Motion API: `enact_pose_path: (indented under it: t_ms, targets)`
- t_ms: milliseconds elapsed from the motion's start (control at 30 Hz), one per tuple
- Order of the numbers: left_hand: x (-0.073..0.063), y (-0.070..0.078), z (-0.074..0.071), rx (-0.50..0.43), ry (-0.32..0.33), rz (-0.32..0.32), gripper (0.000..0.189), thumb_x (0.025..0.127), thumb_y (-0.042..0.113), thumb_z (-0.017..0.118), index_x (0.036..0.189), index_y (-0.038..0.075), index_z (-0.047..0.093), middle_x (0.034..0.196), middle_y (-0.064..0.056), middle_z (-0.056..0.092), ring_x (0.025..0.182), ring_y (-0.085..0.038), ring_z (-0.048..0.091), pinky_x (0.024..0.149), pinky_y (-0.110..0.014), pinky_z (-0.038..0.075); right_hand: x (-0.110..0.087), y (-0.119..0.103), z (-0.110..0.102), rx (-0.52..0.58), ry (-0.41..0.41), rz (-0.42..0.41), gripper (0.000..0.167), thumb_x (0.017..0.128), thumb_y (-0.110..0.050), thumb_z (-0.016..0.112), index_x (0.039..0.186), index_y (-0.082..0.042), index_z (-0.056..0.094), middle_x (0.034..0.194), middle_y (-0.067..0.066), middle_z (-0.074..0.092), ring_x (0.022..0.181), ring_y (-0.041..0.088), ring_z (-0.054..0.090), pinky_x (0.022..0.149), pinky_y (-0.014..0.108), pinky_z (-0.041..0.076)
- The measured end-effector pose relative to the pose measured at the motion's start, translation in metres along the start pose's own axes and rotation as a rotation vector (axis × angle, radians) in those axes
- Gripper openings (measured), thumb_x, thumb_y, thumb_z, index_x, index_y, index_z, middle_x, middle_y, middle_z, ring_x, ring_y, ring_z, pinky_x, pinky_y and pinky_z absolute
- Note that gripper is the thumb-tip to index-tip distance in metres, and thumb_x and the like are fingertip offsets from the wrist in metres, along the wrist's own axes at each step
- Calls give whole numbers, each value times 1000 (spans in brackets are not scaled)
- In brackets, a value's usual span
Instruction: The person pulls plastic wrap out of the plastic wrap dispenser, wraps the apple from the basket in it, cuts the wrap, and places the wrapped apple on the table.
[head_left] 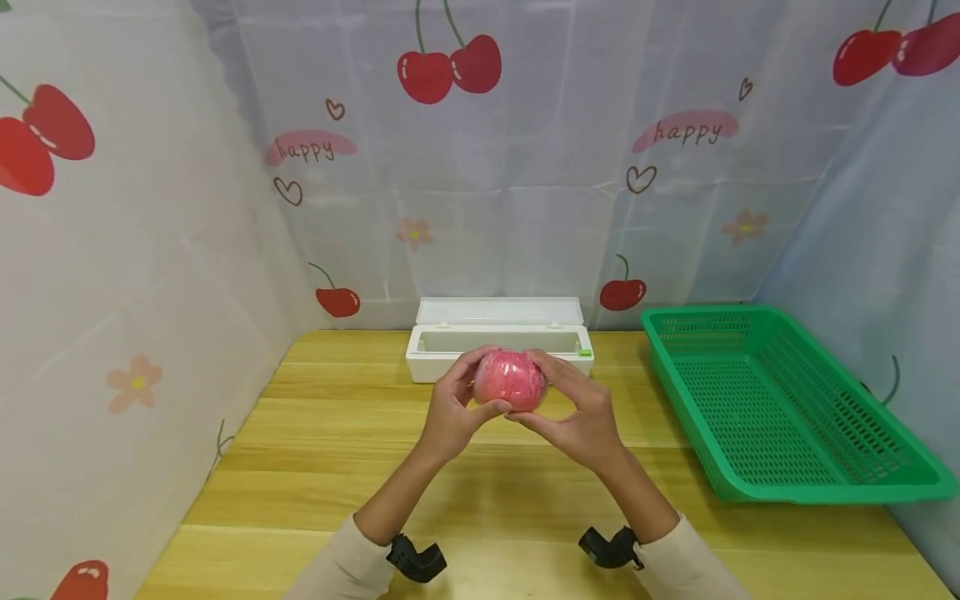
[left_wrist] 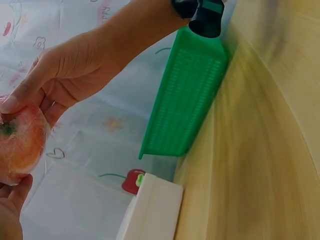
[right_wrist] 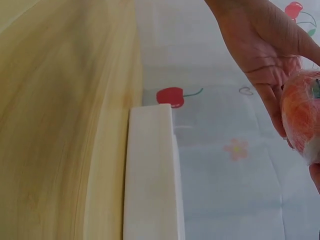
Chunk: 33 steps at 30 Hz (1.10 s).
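Between my two hands, raised above the table, is a red apple wrapped in shiny clear film. My left hand holds its left side, thumb under the front and fingers curved behind. My right hand grips the other side in the same way, its thumb tip meeting the left one below the fruit. In the left wrist view the apple shows a greenish stem hollow and wrinkled film. The right wrist view has the apple cut off at the edge.
Behind the hands stands a long white box with its lid raised and a green tab on its front right. A green perforated basket sits at the right of the wooden table. Cherry-printed curtains enclose the back and sides.
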<state>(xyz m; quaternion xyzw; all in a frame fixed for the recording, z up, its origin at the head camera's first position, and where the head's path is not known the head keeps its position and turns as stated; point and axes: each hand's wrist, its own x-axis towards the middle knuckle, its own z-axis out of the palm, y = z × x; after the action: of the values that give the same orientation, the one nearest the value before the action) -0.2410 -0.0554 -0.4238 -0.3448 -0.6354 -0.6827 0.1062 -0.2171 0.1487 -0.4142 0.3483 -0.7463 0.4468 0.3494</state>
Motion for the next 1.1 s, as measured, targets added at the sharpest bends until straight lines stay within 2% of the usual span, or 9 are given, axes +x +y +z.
enact_pose_path:
  t_ms: [167,300,400,500,567,767,900,1000,1100]
  targets:
    - [1,0,0,9,15,31,72,83,41,84,137,2,54,135,-16,59,120,-25,61,99,-37,55,0,2,2,34,-21,-7,88,64,-4,96,142,1,56,139,17,61,129,32,59,102,27,50]
    - [2,1,0,-6,-52,59,80,86,43,81,146,5,46,150,-13,50,136,-28,50,107,-39,49,-1,2,4,61,-17,-35,87,67,-4,94,143,3,54,142,20,58,132,33,56,104,30,48]
    - [3,2,1,77,-120,102,80,93,50,70,154,8,37,157,-11,41,140,-28,43,109,-39,47,0,0,4,61,-12,-35,87,66,0,94,143,3,54,141,20,59,132,33,56,104,30,48]
    - [3,3,2,188,-156,148,77,99,53,57,156,8,32,157,-13,38,137,-30,45,107,-40,49,1,-1,4,56,-24,-17,90,66,3,93,145,3,52,143,19,57,133,34,55,104,29,48]
    - [1,4,3,233,-160,150,73,102,50,51,156,6,31,154,-15,38,133,-31,46,105,-40,51,1,-2,5,55,-39,-10,90,67,4,91,147,3,50,145,19,56,134,34,53,105,29,47]
    - [-3,4,4,243,-168,115,67,103,46,48,154,6,31,147,-14,39,124,-30,49,99,-34,54,-1,-1,5,57,-70,-11,87,71,3,89,148,2,48,147,20,54,136,34,52,107,30,46]
    - [-2,5,3,245,-166,121,68,103,50,46,154,8,31,146,-12,41,124,-30,50,97,-35,55,1,-1,4,75,-64,-10,79,80,-14,87,148,2,49,147,19,54,136,34,52,106,30,46]
    - [-1,4,3,213,-165,109,70,102,54,44,154,11,29,145,-10,41,122,-28,50,94,-34,56,1,-1,5,105,-71,-8,77,89,-33,77,150,3,45,151,19,49,138,34,49,107,31,45]
    - [-1,4,3,173,-165,95,71,102,55,43,155,10,27,145,-10,41,120,-28,50,91,-33,56,0,0,6,107,-84,-11,75,93,-33,72,151,4,43,154,21,45,141,34,45,109,31,44]
